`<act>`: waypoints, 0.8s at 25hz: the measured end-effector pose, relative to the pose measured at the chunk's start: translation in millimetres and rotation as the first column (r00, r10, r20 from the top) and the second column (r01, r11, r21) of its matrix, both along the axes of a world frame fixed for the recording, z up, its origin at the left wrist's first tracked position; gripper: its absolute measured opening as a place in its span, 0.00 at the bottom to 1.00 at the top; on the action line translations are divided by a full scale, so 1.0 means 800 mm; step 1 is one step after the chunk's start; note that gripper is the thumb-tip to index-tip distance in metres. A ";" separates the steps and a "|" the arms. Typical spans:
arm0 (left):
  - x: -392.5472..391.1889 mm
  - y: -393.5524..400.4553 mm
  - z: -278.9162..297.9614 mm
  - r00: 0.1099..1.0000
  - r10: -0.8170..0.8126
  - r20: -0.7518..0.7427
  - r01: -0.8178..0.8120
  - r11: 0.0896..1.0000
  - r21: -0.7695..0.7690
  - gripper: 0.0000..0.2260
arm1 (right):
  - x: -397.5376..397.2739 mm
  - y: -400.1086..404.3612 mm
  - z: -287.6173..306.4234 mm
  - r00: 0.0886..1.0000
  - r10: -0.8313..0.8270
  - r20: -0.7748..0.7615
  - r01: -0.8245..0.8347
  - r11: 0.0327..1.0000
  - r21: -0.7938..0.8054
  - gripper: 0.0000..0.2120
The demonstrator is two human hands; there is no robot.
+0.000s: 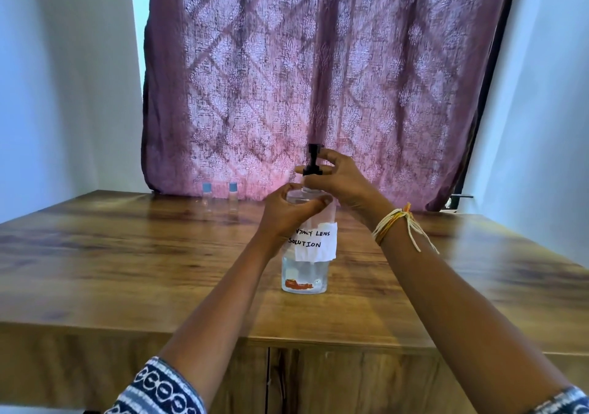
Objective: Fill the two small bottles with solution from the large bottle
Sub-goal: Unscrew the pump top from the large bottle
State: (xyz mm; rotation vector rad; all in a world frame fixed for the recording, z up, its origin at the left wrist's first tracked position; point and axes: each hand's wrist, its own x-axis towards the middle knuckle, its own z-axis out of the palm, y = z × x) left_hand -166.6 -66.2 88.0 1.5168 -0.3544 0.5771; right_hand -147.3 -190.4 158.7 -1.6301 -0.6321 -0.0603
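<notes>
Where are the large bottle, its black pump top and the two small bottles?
large bottle (314,243): head view, on its paper label.
black pump top (313,160): head view, on its stem.
two small bottles (207,198): head view, left one's clear body.

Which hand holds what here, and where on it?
Left hand wraps the large bottle at its shoulder, above the paper label. Right hand pinches the black pump top at the collar.

Two bare forearms in view, sleeves ending short of the elbows. Left sleeve (161,388) is navy/blue-grey fabric with a white ring-and-oval print; right sleeve (564,402) shows only a corner, same pattern. Right wrist carries a bundle of thread bracelets (392,224), cream, yellow and orange, knotted with loose ends trailing.
</notes>
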 end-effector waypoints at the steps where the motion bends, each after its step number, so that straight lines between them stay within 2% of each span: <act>1: -0.001 0.000 0.000 1.000 -0.003 0.000 0.003 1.000 0.002 0.06 | -0.002 0.004 0.000 0.997 -0.057 0.051 0.060 0.997 -0.050 0.31; 3: -0.002 0.000 0.000 1.000 -0.013 0.006 0.013 1.000 0.006 0.06 | -0.004 0.009 -0.001 0.976 -0.191 0.106 0.199 0.978 -0.067 0.32; 5: -0.003 0.000 0.000 1.000 -0.020 0.008 0.020 1.000 0.009 0.06 | -0.004 0.009 0.000 0.968 -0.236 0.088 0.239 0.970 -0.033 0.29; 10: 0.000 0.000 0.000 1.000 0.001 0.005 -0.001 1.000 -0.015 0.09 | -0.008 0.010 0.003 0.992 -0.106 0.063 0.107 0.994 0.001 0.21; 14: 0.004 0.000 -0.002 1.000 -0.013 -0.003 0.013 1.000 -0.022 0.08 | -0.006 0.011 0.000 0.963 -0.216 0.159 0.233 0.968 -0.098 0.25; 16: 0.005 0.001 -0.003 1.000 -0.005 -0.010 0.004 0.999 -0.033 0.10 | -0.007 0.010 0.000 0.960 -0.242 0.137 0.253 0.965 -0.068 0.26; 20: 0.005 0.001 -0.003 1.000 0.005 -0.014 -0.005 1.000 -0.017 0.11 | -0.010 0.008 0.003 0.992 -0.116 0.052 0.114 0.993 0.038 0.20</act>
